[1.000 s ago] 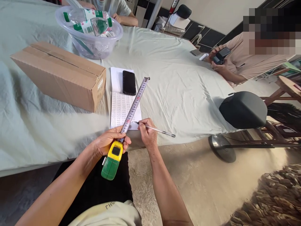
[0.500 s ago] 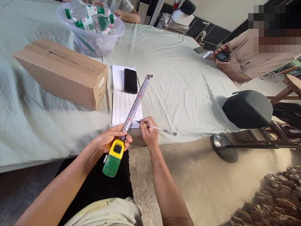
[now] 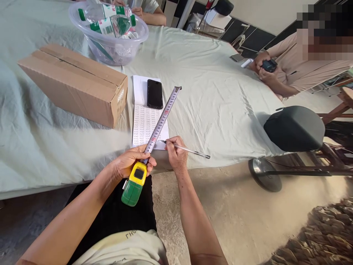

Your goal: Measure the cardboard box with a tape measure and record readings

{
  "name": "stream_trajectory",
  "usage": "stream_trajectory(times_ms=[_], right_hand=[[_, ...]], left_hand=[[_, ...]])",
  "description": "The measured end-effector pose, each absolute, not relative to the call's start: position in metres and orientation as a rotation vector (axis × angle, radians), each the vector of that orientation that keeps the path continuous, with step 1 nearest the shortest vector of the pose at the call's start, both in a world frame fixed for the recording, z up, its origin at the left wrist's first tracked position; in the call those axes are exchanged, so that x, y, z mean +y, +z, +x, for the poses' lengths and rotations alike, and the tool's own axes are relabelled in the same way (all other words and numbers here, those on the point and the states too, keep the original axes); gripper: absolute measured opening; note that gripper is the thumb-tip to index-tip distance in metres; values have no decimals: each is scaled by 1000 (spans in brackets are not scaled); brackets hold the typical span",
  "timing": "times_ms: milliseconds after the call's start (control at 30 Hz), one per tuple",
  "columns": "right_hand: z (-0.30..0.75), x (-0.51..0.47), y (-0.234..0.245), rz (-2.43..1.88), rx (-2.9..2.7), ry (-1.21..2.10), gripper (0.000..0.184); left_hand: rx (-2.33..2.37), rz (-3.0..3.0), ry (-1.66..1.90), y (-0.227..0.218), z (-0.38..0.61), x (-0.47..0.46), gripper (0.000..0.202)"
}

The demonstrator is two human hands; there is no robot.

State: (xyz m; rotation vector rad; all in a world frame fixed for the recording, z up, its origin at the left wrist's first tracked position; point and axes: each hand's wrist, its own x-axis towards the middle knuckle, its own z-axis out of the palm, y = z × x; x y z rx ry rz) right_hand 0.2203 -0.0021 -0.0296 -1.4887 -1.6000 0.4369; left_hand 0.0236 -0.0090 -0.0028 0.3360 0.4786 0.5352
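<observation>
My left hand (image 3: 135, 161) is closed around the blade of a green and yellow tape measure (image 3: 134, 184), just above its case. The blade is drawn out and slants up to the right, across a sheet of paper (image 3: 141, 125) covered in rows of handwriting. Between the thumb and fingers of my right hand (image 3: 177, 152) is a clear pen (image 3: 193, 151), its tip at the lower right of the paper. A black phone (image 3: 154, 94) lies on the upper part of the paper, left of the blade's hooked end.
A cardboard box (image 3: 74, 84) and a clear basin (image 3: 118, 48) of plastic bottles stand on the cloth-covered table (image 3: 204, 81). At the right edge sits a black case (image 3: 295, 129). A person (image 3: 286, 70) on the far right holds a dark device; another person's arm (image 3: 153, 18) shows behind the basin.
The whole view has shifted slightly, so things on the table appear a little further right. Both hands keep their holds on the tape measure and the pen.
</observation>
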Motion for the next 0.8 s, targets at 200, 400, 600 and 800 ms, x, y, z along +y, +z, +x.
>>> stream_trajectory(times_ms=[200, 400, 600, 800], right_hand=[[220, -2, -31, -1476, -1572, 403, 14], [221, -2, -32, -1472, -1559, 409, 13], [220, -1, -33, -1494, -1591, 370, 14], [220, -1, -33, -1486, -1610, 360, 14]], left_hand=[[490, 345, 525, -3, 24, -9, 22], [504, 345, 527, -3, 24, -10, 21], [489, 347, 530, -2, 25, -10, 24], [502, 351, 528, -2, 24, -10, 29]])
